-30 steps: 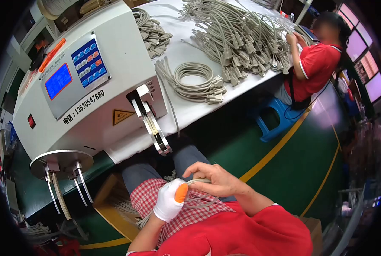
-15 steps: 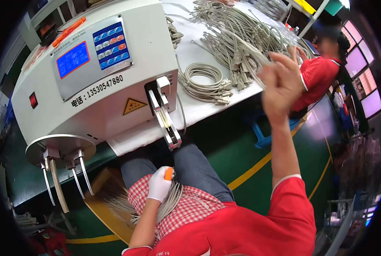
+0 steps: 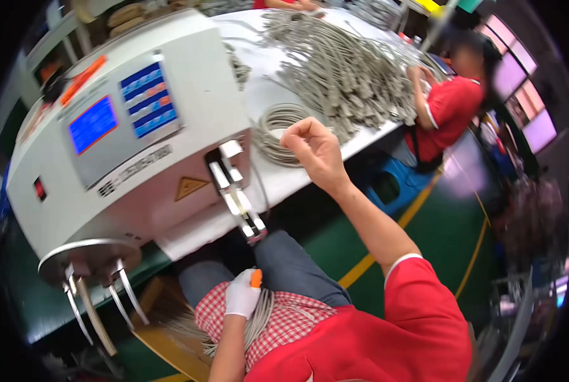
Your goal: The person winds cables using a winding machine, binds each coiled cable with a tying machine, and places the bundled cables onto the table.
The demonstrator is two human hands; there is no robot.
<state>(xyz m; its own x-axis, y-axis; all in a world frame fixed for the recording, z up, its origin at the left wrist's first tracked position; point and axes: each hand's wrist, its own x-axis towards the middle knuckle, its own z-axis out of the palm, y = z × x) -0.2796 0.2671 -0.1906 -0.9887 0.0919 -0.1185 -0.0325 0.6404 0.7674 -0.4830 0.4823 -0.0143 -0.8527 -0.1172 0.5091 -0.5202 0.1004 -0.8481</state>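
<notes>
My left hand [image 3: 242,294], in a white glove with an orange thumb cover, is closed around a bundle of grey cables [image 3: 257,321] on my lap. The bundle hangs over a red-and-white checked apron [image 3: 291,309]. My bare right hand [image 3: 316,151] is raised at the table's front edge, its fingers curled towards the thumb; whether anything small is between them is hidden. Behind it lies a coil of grey cables [image 3: 273,120], partly covered by the hand. Further back is a large pile of grey connector cables [image 3: 341,76].
A white machine [image 3: 195,89] with a blue screen stands at the left, its metal arm [image 3: 238,202] jutting towards my knees. A metal disc with prongs [image 3: 90,256] is below. Under it sits a cardboard box [image 3: 163,347]. A co-worker in red [image 3: 453,108] sits at the right by a blue stool [image 3: 396,184].
My right hand left the cables by my left hand, swung up to the right, then came left towards the coil. My left hand lowered onto the lap with the bundle.
</notes>
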